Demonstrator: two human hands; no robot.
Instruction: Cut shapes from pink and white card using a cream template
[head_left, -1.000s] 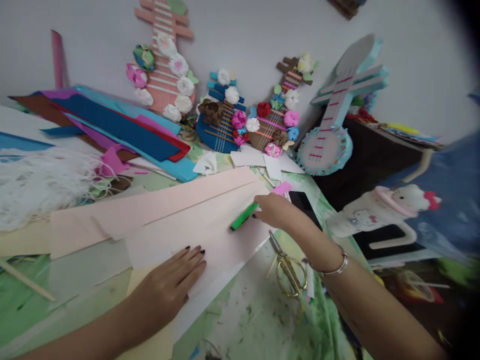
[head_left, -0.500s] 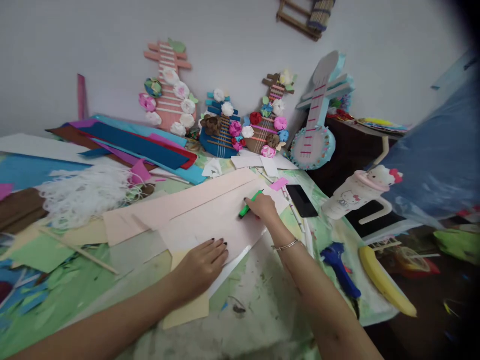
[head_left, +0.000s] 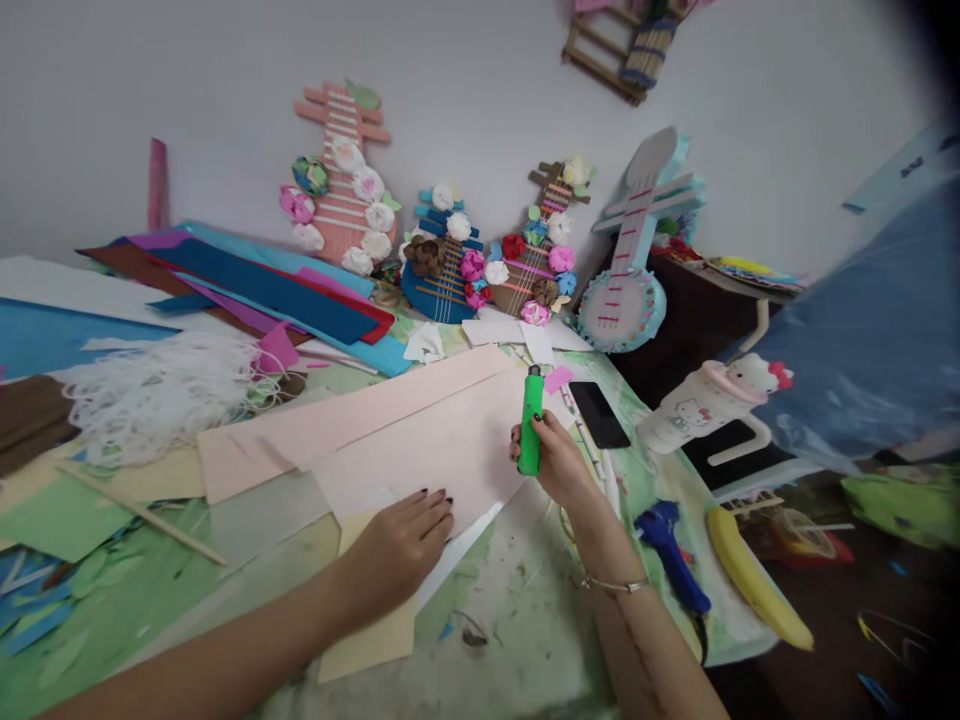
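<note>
My left hand lies flat, fingers stretched out, on the lower edge of a large pale pink sheet. My right hand is wrapped round a slim green tool with a dark tip. The tool is held upright over the right end of the sheet; whether it is a cutter or a marker I cannot tell. A folded-looking pale pink strip runs along the sheet's upper edge. Under my left hand a cream paper piece sticks out.
Right of my right hand are a black phone, a blue glue gun, a banana and a tumbler. Paper-flowered craft instruments lean at the wall. White string and coloured sheets lie left.
My right hand has lifted off the sheet and turned, bringing the green tool from slanted to upright and nearer to me. My left hand has stayed flat on the paper. The view tilted slightly.
</note>
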